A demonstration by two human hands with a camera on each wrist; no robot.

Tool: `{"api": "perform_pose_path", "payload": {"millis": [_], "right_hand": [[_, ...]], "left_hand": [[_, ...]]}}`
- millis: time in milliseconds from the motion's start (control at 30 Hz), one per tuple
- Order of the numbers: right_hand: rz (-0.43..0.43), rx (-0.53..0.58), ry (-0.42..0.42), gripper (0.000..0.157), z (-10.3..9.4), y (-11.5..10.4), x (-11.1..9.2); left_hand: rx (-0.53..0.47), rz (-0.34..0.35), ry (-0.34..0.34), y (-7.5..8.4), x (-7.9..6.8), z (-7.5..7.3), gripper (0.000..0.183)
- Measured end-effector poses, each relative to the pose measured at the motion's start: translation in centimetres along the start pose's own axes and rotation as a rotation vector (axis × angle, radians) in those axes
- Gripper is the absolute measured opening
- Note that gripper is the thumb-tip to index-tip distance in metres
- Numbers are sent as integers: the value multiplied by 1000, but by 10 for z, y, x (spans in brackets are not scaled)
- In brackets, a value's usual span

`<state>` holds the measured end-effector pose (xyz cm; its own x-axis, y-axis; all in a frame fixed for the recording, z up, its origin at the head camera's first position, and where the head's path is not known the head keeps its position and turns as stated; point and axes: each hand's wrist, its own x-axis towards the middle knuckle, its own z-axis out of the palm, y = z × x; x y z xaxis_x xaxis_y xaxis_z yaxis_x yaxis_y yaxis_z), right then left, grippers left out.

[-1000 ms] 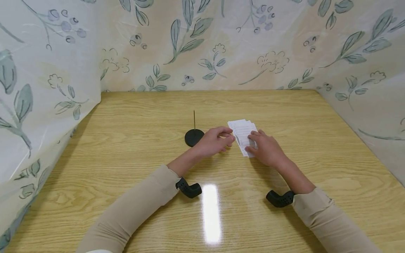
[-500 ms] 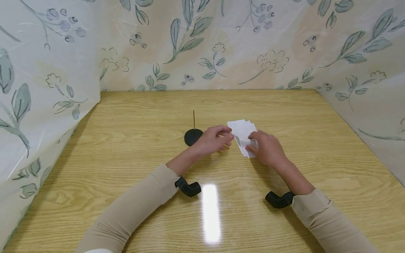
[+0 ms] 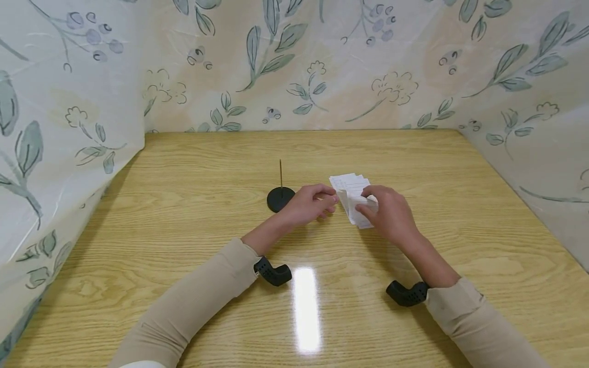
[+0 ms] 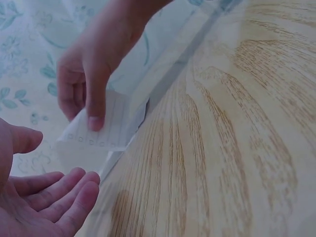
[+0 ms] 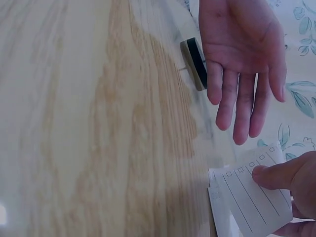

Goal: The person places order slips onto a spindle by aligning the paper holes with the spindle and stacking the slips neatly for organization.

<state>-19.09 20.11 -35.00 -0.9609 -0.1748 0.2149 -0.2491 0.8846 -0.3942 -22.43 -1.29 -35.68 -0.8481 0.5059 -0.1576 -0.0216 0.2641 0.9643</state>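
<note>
Near the far edge of the yellow wood-grain table [image 3: 193, 240], the right hand [image 3: 391, 212] pinches a white, lined paper slip [image 5: 247, 197], bent above a fanned white paper stack [image 3: 348, 181]. The left hand [image 3: 310, 205], fingers loosely extended and grasping nothing, is between the stack and a round black spike stand [image 3: 277, 199].

Here's the worktop [image 3: 207, 168], yellow-brown wood grain running side to side, and it's glossy: a tall white streak of reflected light [image 3: 307, 309] blazes in the near middle! Beyond the far edge rises a pale floral backdrop [image 3: 349, 61], all grey-green leaves and purplish berries. Matching cover [image 3: 543, 153] flanks the right; a creased floral sheet [image 3: 69, 168] hangs along the left.
</note>
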Motion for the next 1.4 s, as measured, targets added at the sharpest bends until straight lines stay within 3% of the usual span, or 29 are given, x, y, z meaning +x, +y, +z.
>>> {"api": "perform_pose_path", "payload": {"millis": [333, 567, 800, 1033, 1400], "right_hand": [[-80, 59, 108, 29, -3, -13, -6], [-165, -10, 170, 31, -1, -24, -11], [-181, -28, 169, 33, -1, -33, -16], [-178, 15, 143, 36, 1, -39, -18], [-181, 47, 131, 53, 3, -45, -22]], "left_hand": [[0, 18, -14, -1, -2, -1, 37], [-71, 20, 3, -1, 0, -1, 45], [-211, 40, 37, -1, 3, 1, 44], [-339, 10, 62, -2, 3, 0, 39], [-416, -46, 141, 2, 1, 1, 30]]}}
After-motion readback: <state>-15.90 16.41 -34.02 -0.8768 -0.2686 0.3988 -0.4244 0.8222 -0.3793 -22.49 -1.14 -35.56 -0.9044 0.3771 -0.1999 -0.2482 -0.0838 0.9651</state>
